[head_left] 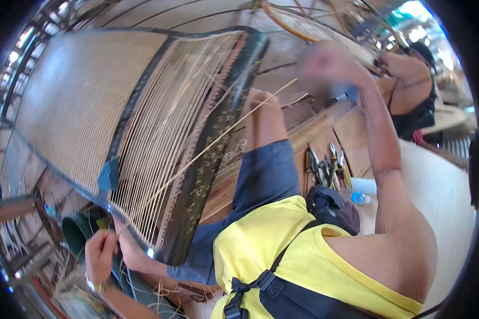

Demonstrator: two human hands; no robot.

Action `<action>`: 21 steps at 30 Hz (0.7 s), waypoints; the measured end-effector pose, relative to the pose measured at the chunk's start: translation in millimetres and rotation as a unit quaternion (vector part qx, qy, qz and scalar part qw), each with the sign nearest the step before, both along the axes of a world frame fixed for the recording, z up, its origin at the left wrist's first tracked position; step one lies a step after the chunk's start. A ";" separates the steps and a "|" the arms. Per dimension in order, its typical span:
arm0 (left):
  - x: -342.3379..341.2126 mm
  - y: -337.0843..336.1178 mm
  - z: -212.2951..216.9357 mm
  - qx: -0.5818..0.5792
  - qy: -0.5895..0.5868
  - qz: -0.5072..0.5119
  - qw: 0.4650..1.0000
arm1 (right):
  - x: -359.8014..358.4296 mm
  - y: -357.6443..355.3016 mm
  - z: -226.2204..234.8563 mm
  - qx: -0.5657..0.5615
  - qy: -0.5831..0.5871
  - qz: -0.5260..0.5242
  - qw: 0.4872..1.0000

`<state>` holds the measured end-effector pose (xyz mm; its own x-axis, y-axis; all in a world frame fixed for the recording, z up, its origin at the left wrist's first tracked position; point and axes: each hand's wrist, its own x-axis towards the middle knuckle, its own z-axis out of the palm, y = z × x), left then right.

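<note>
Across my legs lies a long frame with a finely woven cane panel [85, 101] on its left part. Right of it, rows of pale cane strands [157, 122] are strung side by side, beside a dark border with a leaf-like pattern [197, 181]. One long cane strand [239, 122] runs diagonally up from the frame's lower end to my right hand [330, 66], raised at the upper right. That hand is blurred but appears closed on the strand. My left hand [101, 254] is closed with curled fingers beside the frame's lower edge; what they hold is hidden.
Several hand tools [329, 166] lie right of my knee, near a dark cap [332, 207] and a bottle with a blue cap [361, 198]. A green tube-like container [74, 231] stands at lower left. Another person [410, 87] sits at the upper right.
</note>
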<state>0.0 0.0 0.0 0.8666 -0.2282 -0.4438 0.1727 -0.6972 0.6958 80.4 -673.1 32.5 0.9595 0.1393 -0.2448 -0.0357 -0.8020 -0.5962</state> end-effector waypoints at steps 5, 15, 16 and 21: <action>-14.3 63.6 17.8 0.079 -0.028 0.029 0.996 | -32.4 -167.3 -36.5 -0.167 -0.078 -0.152 0.971; 31.8 -113.6 73.5 0.017 -0.085 0.028 0.996 | 28.3 -77.8 -97.0 -0.131 -0.330 -0.218 0.909; 38.0 -158.6 74.8 0.017 -0.071 -0.005 0.997 | 26.7 -24.5 -78.7 0.005 -0.311 -0.177 0.934; 56.6 -312.7 22.8 -0.139 -0.117 -0.163 0.970 | -32.5 127.7 -31.8 0.256 -0.309 0.072 0.913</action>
